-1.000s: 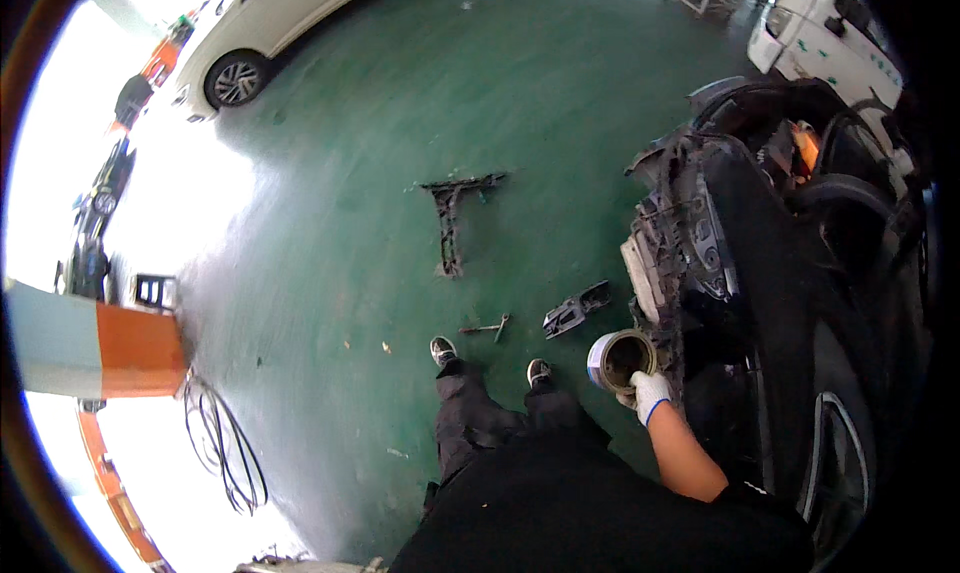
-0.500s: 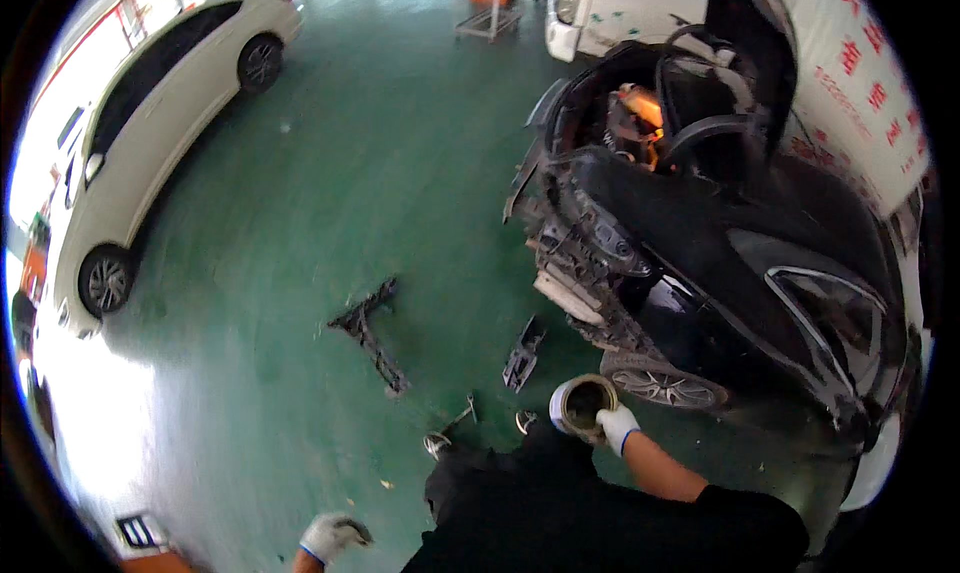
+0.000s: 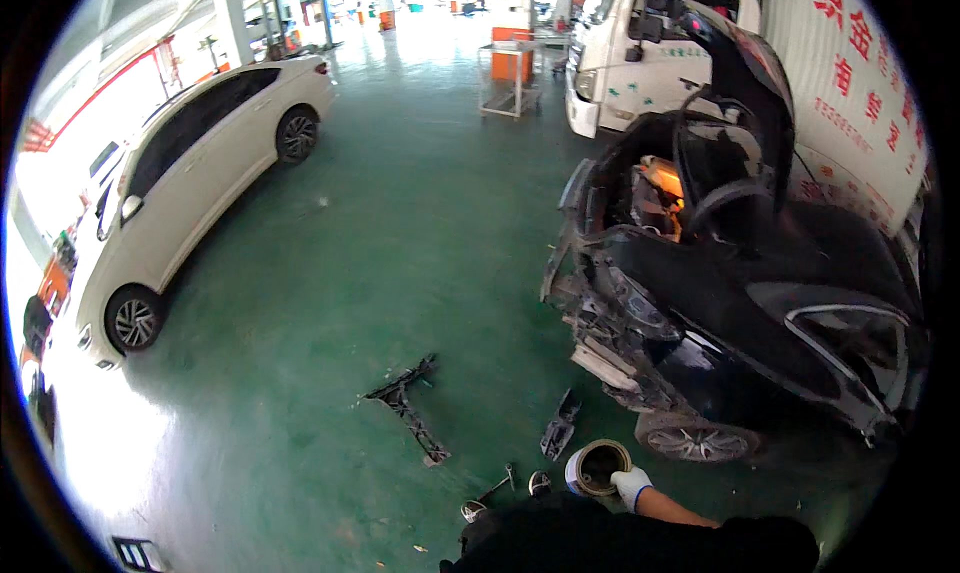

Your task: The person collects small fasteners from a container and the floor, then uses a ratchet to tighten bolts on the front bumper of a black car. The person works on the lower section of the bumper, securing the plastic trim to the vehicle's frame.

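Shows, toward five o'clock in the head view, a round, open-topped metal can (image 3: 574, 473) with a pale whitish outer wall and a dull gold rim. Hangs in the air, held near four o'clock of the rim by the white-gloved right grip (image 3: 632, 486). Turns mouth upward, with the wall visible toward eight o'clock. Looks dark inside, too dim to tell the contents.

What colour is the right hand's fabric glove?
The fabric glove on the right hand is white, clearest in the head view.
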The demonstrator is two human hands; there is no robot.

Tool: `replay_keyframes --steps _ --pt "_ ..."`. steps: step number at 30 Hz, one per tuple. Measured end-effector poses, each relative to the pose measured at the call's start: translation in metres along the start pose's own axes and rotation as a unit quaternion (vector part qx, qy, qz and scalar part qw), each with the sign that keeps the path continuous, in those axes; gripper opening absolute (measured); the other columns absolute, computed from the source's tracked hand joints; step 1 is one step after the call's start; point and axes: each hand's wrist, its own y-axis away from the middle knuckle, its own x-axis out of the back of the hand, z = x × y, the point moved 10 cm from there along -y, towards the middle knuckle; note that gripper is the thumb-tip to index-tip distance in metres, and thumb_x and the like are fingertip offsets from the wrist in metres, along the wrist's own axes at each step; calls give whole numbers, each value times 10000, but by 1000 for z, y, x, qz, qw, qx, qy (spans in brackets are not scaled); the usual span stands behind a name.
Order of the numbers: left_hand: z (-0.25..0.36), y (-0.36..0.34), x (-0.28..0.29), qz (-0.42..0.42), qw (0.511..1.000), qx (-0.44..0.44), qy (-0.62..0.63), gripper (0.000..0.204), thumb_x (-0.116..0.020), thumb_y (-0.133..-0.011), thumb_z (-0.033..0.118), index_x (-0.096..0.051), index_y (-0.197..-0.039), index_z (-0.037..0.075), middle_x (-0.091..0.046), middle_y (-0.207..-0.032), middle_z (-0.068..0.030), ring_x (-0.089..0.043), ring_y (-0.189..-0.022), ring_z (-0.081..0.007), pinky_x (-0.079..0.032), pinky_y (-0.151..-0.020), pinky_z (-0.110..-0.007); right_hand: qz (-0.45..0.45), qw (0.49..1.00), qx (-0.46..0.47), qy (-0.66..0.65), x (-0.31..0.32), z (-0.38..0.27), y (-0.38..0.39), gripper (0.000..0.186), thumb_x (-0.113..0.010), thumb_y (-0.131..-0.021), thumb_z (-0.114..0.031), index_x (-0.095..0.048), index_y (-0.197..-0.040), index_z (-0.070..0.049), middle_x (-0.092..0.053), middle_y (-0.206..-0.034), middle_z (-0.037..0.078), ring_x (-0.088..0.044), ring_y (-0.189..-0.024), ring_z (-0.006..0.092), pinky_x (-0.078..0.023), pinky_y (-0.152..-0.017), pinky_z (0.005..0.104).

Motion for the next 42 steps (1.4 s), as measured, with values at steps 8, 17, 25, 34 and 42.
replay_keyframes --steps 8,17,25,34,42 --pt "-19 50 -26 86 996 -13 -14 268 -694 -962 129 -764 -1181 -9 -791 -1088 -99 -700 -1026 -175 -569 -941 -372 -108 991 11 -83 -51 -78 -10 491 -611 -878 -67 -627 -1366 -11 -707 -1170 171 -718 -982 320 -604 -816 446" --pt "113 -3 86 481 859 -27 174 217 -667 -975 183 -721 -1083 3 -744 -1003 -109 -729 -912 -235 -590 -819 -372 -155 985 79 21 -76 -63 -109 507 -611 -944 -163 -622 -1438 -45 -726 -1215 136 -709 -1094 264 -597 -890 416" --pt "136 -98 -30 333 910 49 240 273 -634 -1018 210 -701 -1139 -26 -761 -1048 -132 -737 -893 -224 -596 -814 -366 -162 974 18 160 -78 -38 -87 544 -611 -878 -309 -660 -1300 31 -769 -939 240 -769 -815 381 -602 -805 490" --pt "250 -138 12 244 942 -136 -187 330 -649 -1060 269 -712 -1232 -6 -749 -1072 -97 -712 -1033 -207 -572 -913 -336 -186 979 78 34 -39 -39 -94 461 -606 -904 -167 -651 -1337 -19 -747 -1123 153 -739 -974 286 -604 -757 435" --pt "280 -239 -10 129 991 29 35 383 -663 -1056 239 -662 -1336 -21 -727 -1213 -96 -694 -1085 -177 -563 -936 -322 -12 998 -13 64 42 -83 -76 564 -650 -913 -275 -597 -1349 79 -713 -1204 203 -720 -1030 332 -572 -902 446"
